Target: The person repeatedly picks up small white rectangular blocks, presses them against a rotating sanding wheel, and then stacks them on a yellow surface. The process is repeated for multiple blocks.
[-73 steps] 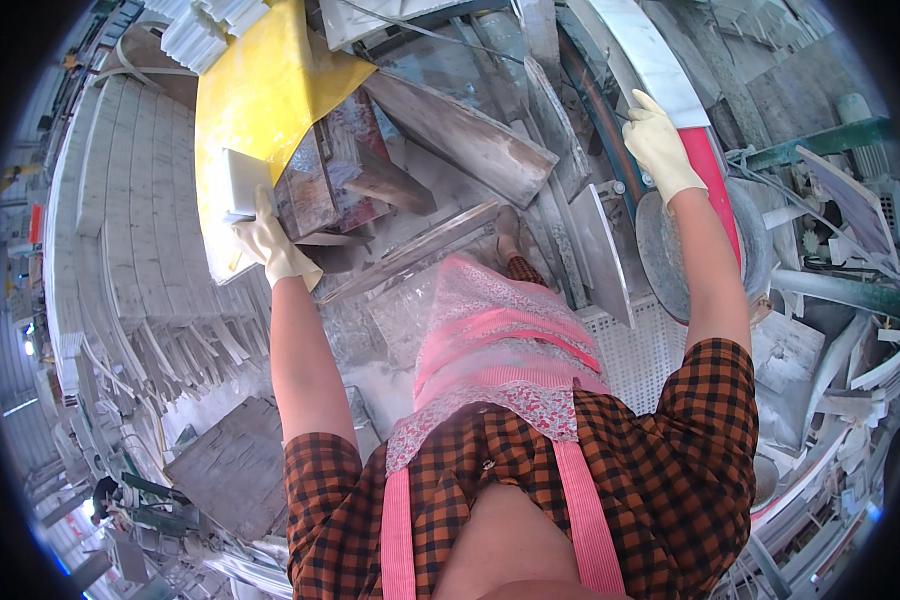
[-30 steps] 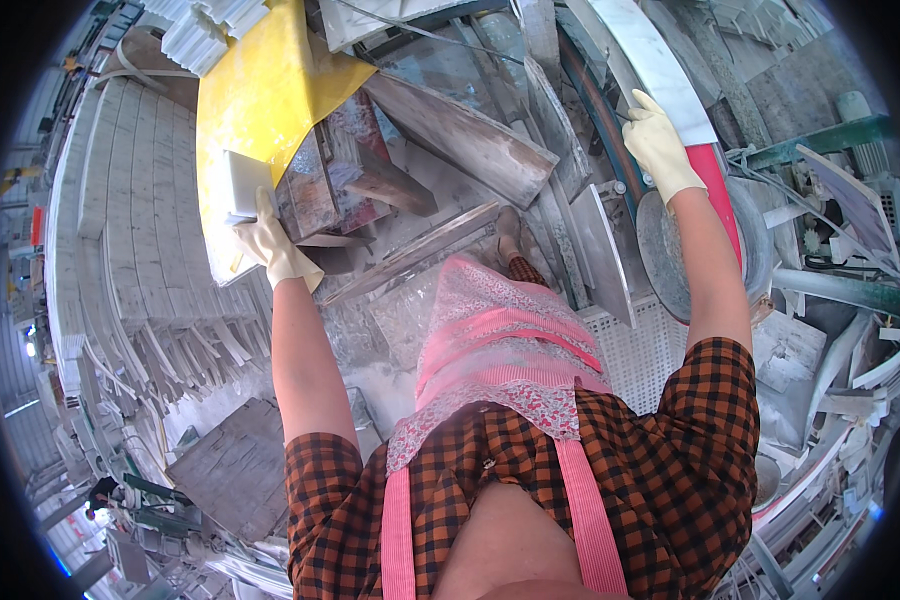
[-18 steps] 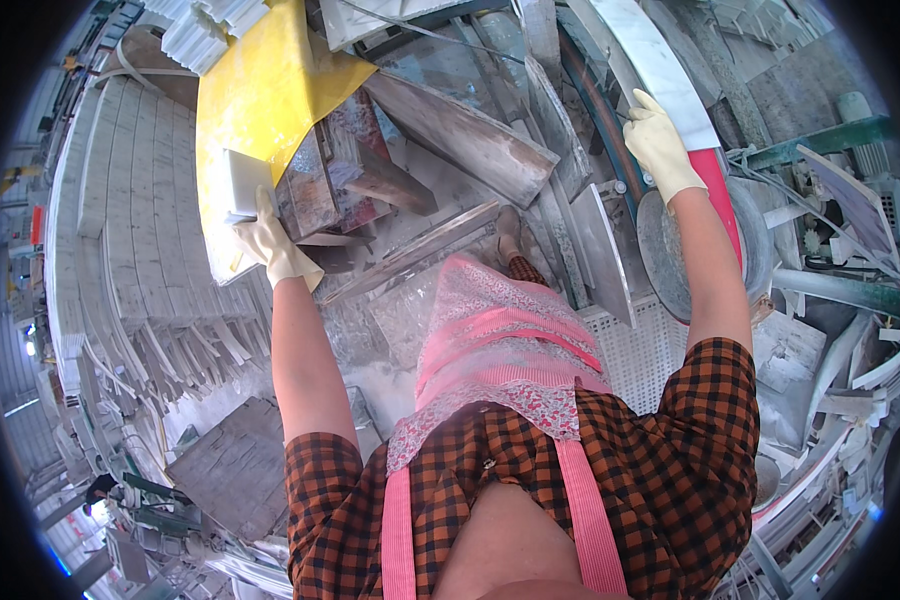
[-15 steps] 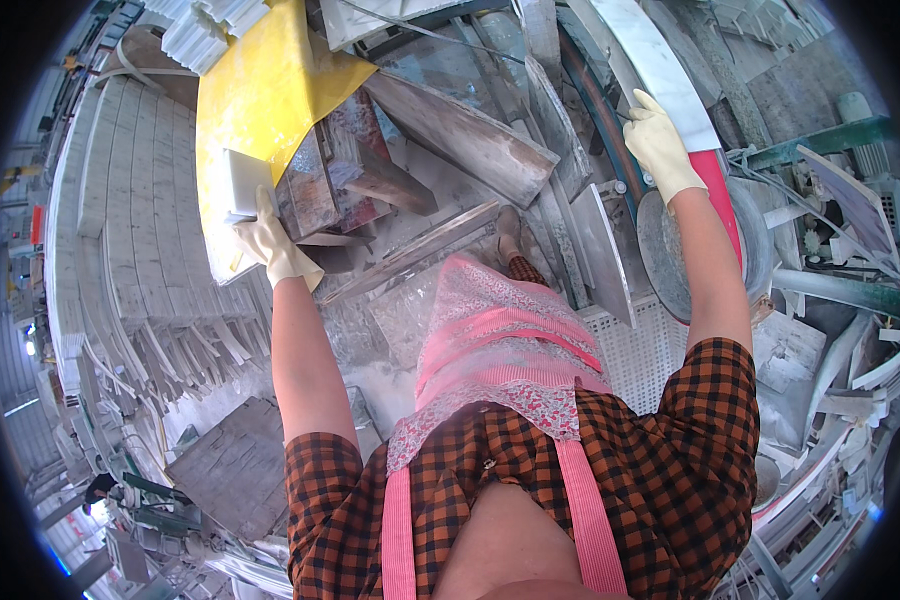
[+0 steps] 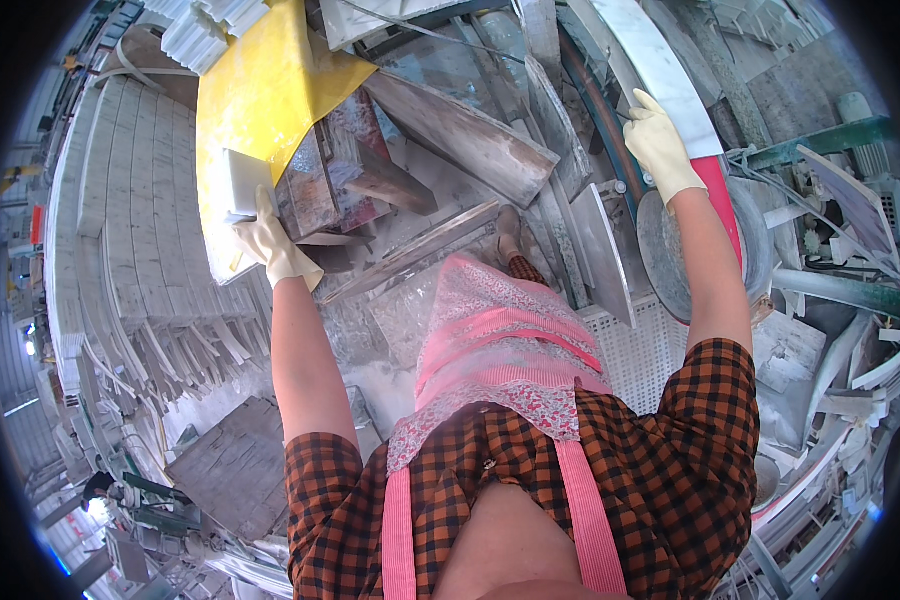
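My left hand [image 5: 267, 245], in a cream rubber glove, grips a small stack of white rectangular tiles [image 5: 247, 184] by its near right side. The stack rests over a yellow sheet [image 5: 260, 95], draped beside dusty stone offcuts. My right hand [image 5: 660, 145], gloved the same way, is at the inner edge of a long white marble-like strip [image 5: 665, 70] on the right. Its index finger points forward while the other fingers curl down around something small and dark that I cannot make out. A dark belt-like band [image 5: 595, 105] runs just left of that hand.
Tall rows of pale stone slabs [image 5: 140, 210] stand at the left. Leaning boards [image 5: 465, 135] and an upright grey panel [image 5: 602, 255] lie ahead. Below my right forearm is a round grey basin [image 5: 667, 255]; a green metal bar [image 5: 820, 142] crosses beyond it. Perforated flooring [image 5: 635, 345] lies beside my apron.
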`<state>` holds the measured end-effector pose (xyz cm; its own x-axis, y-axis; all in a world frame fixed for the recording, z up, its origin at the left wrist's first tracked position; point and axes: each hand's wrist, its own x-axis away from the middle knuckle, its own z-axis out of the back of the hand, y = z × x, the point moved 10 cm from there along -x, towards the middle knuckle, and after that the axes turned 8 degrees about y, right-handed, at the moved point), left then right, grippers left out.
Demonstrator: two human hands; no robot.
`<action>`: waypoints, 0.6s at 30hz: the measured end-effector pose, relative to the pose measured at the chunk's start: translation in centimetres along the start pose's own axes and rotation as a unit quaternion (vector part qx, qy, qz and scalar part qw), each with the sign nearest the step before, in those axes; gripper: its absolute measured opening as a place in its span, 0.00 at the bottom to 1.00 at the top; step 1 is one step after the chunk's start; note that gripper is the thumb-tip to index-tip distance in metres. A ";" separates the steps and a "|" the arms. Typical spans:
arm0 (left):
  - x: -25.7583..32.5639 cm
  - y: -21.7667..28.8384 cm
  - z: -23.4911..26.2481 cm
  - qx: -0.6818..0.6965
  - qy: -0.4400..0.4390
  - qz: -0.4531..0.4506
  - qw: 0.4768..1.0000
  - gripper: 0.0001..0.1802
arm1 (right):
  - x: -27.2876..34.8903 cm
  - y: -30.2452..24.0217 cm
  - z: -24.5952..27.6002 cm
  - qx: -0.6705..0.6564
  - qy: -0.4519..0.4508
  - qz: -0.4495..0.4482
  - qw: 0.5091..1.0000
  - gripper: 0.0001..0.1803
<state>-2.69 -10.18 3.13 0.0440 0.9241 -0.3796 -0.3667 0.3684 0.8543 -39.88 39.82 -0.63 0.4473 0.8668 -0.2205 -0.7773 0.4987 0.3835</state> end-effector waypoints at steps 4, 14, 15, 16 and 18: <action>0.0 0.2 0.0 0.013 -0.004 -0.002 1.000 0.39 | 0.0 -0.2 0.1 0.009 0.003 0.009 1.000 0.11; -0.2 -0.6 -0.2 0.025 -0.004 0.007 1.000 0.38 | -0.1 -0.3 0.3 0.007 -0.009 0.011 1.000 0.11; -0.2 -0.6 -0.2 0.026 -0.006 0.005 1.000 0.38 | -0.1 -0.2 0.3 0.002 -0.010 0.006 1.000 0.11; -0.3 -0.6 -0.3 0.030 -0.008 0.003 1.000 0.38 | -0.1 -0.1 0.3 -0.003 -0.011 0.002 1.000 0.11; -0.3 -0.5 -0.3 0.034 -0.009 0.000 0.999 0.38 | 0.0 -0.2 0.2 0.000 -0.017 0.005 1.000 0.11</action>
<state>-2.77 -10.63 2.70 0.0610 0.9252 -0.3746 -0.3021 0.3748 0.8765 -39.70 39.70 -0.53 0.4549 0.8709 -0.1862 -0.7817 0.4906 0.3851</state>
